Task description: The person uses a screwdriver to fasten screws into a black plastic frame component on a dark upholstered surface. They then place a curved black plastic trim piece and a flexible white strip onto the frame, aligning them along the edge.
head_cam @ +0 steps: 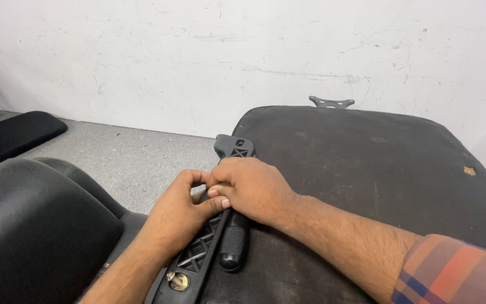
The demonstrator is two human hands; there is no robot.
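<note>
Notably, your right hand (254,188) gripped the black ribbed-handled tool (233,245); your left hand (178,211) pinched the black plastic latticed bracket (201,250); steadier bracing was advisable.

Both hands (220,197) grip a black plastic bracket (209,236)

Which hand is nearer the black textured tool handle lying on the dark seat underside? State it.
Right. The right hand lies over the black textured tool handle, apparently gripping it; the left hand sits just left, on the black ribbed plastic bracket.
</note>
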